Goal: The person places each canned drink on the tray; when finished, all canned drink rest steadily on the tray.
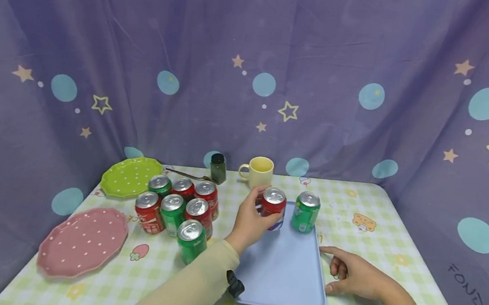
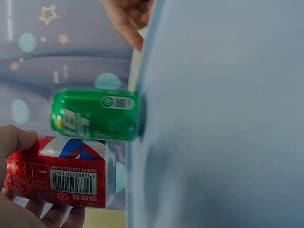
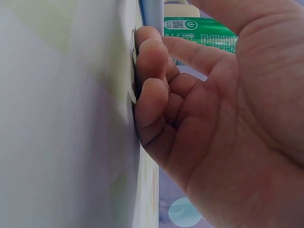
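My left hand (image 1: 252, 220) holds a red cola can (image 1: 273, 203) with a silver top, thumb on one side and fingers on the other. In the left wrist view, the can's base appears slightly off the blue tray (image 1: 286, 274). Right beside it, a green soda can (image 1: 306, 213) stands upright at the tray's far right corner. My right hand (image 1: 355, 275) lies on the tablecloth at the tray's right side, index finger and thumb touching the rim. Its other fingers are loosely curled with nothing in them, as the right wrist view (image 3: 190, 104) confirms.
Left of the tray stand several red and green cans (image 1: 172, 210) in a close group. A pink dotted plate (image 1: 84, 242) and a green dotted plate (image 1: 132, 177) lie further left. Behind are a yellow mug (image 1: 261, 171), a dark jar (image 1: 218, 169) and a thin spoon-like utensil (image 1: 188, 174).
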`<state>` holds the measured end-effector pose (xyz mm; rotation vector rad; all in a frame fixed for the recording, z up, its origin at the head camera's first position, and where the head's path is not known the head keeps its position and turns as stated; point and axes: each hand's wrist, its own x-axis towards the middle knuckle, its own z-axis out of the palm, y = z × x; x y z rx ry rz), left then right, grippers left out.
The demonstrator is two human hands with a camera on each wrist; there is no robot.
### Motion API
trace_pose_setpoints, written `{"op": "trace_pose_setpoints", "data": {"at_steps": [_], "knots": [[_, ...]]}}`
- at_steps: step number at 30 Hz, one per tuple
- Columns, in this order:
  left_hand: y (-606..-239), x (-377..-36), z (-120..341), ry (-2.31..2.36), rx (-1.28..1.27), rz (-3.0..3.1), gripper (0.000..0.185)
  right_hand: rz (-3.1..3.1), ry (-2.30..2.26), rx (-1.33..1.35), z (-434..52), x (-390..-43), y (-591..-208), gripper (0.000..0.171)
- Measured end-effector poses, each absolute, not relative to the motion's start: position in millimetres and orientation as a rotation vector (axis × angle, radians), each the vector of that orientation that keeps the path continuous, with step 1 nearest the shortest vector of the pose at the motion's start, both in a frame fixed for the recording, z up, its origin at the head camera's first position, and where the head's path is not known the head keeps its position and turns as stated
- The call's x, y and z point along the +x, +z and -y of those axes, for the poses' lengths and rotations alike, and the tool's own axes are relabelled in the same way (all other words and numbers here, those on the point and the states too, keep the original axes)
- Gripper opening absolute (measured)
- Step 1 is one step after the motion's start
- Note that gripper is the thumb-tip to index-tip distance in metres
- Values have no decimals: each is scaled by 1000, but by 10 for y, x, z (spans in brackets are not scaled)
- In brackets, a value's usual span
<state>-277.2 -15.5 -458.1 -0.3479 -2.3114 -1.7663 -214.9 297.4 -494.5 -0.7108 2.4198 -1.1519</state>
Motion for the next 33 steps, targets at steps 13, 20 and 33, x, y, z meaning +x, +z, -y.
{"op": "trace_pose_setpoints", "data": {"at_steps": [13, 20, 33], "knots": [[-4744, -3078, -23, -1752, -331, 2382, 70, -2410, -1151, -699, -2987, -2179, -4971, 92], [-4750, -3104, -95, -1754, -314, 2425, 71, -2415, -1154, -683, -2992, -2188, -4988, 93], [-4800, -3115, -122, -1741, -301, 2440, 72, -2438, -1139, -680, -2994, -2183, -4995, 92]]}}
